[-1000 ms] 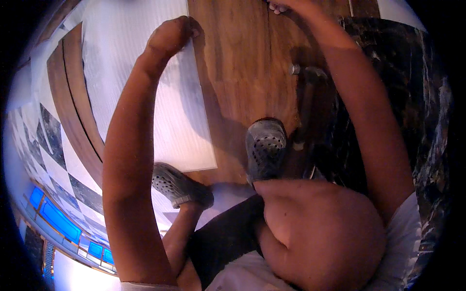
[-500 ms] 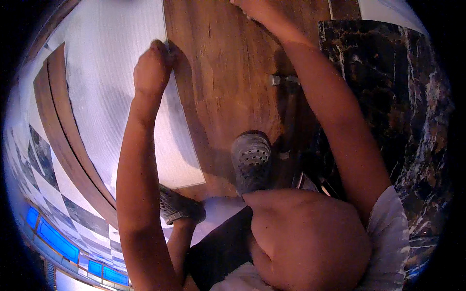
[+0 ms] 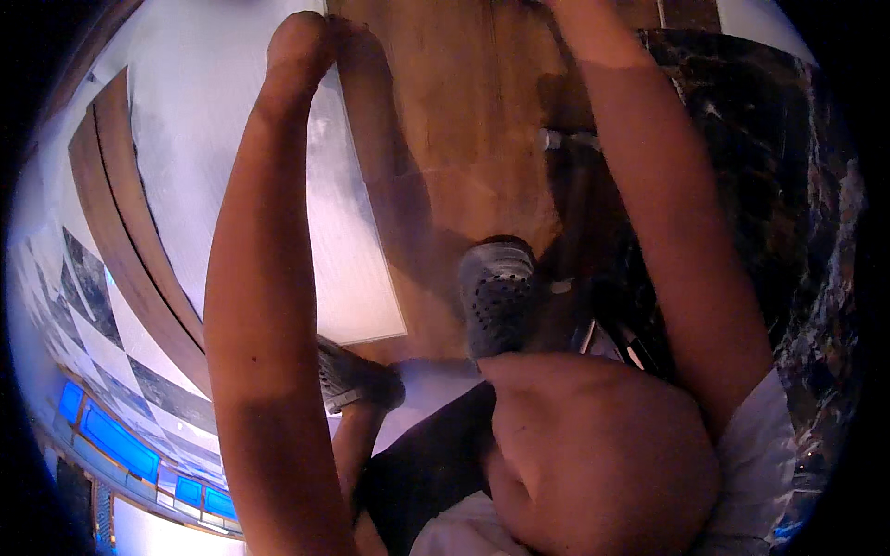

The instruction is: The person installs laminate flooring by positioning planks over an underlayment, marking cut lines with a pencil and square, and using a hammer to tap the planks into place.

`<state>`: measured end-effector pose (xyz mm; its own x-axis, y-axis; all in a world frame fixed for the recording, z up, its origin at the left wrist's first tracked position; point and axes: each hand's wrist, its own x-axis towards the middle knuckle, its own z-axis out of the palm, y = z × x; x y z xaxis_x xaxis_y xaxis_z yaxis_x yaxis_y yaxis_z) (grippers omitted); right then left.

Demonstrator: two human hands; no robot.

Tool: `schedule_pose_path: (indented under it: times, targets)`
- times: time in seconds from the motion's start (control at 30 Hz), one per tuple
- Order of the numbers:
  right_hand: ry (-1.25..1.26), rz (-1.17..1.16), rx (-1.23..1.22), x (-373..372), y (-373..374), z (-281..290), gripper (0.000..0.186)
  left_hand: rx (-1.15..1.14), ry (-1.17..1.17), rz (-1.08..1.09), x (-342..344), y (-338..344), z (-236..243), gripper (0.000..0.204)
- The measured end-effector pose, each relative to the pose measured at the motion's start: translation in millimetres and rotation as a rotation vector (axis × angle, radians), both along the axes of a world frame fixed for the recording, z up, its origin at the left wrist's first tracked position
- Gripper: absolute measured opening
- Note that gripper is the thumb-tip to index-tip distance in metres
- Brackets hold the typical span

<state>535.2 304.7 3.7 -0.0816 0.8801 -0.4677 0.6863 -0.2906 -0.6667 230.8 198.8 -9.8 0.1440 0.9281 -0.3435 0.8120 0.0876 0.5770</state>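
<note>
Fingers of left hand [image 3: 298, 42]: curled in tight, knuckles up, pressed at left edge of wood plank [image 3: 445, 139], right where it meets white underlay sheet [image 3: 222, 139]. Can't tell whether hooked under the edge or just pushing on it; fingertips hidden behind the fist. Right hand: off the top of the view, forearm only, reaching up along plank's far right part, so grip unknown.

Plank position: flat on floor, running away from the body, centre of view, between underlay on the left and dark marbled floor [image 3: 769, 185] on the right. Near end pinned under right grey clog [image 3: 496, 296]; left grey clog [image 3: 348, 375] off the board, just past near corner of underlay. Small metal piece [image 3: 556, 139] lying on the plank beside right forearm, kind unclear.

Progress, as a guess from layout: early to mid. Done: underlay spread, wood surface down next to the marble, board roughly in place w/ body weight on it. Left: seating or squaring this board, prob. at its left edge and far end; then covering all the bare white sheet. Loose brown boards [image 3: 111, 204] waiting well apart at far left, beyond underlay, beside chequered tiles [image 3: 93, 296]. No joint line clear enough to judge fit.
</note>
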Motion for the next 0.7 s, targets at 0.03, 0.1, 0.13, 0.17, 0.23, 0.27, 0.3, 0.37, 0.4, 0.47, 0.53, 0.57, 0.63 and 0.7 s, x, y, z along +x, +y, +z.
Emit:
schedule_pose_path:
  times: [0.03,0.1,0.13,0.17,0.23,0.27,0.3,0.37,0.4,0.47,0.53,0.57,0.63,0.7]
  targets:
    - [-0.079,0.131,-0.001,0,-1,2,0.043,0.012,-0.086,-0.023,-5,1,-5,0.054]
    - [-0.081,0.141,0.011,-3,0,0,0.043,0.183,0.053,-0.143,-10,1,-12,0.048]
    - [-0.083,0.144,0.020,-3,1,-2,0.043,0.271,0.121,-0.205,-11,0,-14,0.045]
    - [-0.065,0.110,0.040,-2,1,-6,0.043,0.180,0.023,-0.104,-12,-2,-15,0.046]
    - [-0.019,0.053,0.080,1,3,-12,0.043,0.000,-0.164,0.109,-10,-10,-14,0.048]
    - [0.004,0.081,0.074,4,3,-14,0.043,0.014,-0.086,0.102,-9,-11,-12,0.049]
    - [0.026,0.106,0.066,6,4,-16,0.044,0.026,-0.009,0.090,-8,-13,-9,0.050]
    - [-0.036,0.172,0.144,9,5,-18,0.046,0.103,0.152,-0.037,-4,-13,-3,0.048]
    - [-0.122,0.222,0.232,8,6,-19,0.046,0.174,0.237,-0.140,-3,-13,0,0.045]
    - [-0.228,0.303,0.225,8,7,-17,0.047,0.225,0.266,-0.185,2,-10,4,0.042]
    - [-0.227,0.371,0.114,8,6,-11,0.047,0.165,0.185,-0.128,3,-9,10,0.042]
    - [-0.217,0.408,0.102,8,6,-6,0.047,0.134,0.155,-0.124,2,-9,14,0.042]
    - [-0.132,0.412,0.138,8,-1,4,0.045,0.087,0.118,-0.144,-1,-7,21,0.042]
    - [0.005,0.336,0.233,8,-7,15,0.042,0.029,0.122,-0.180,-1,-3,26,0.043]
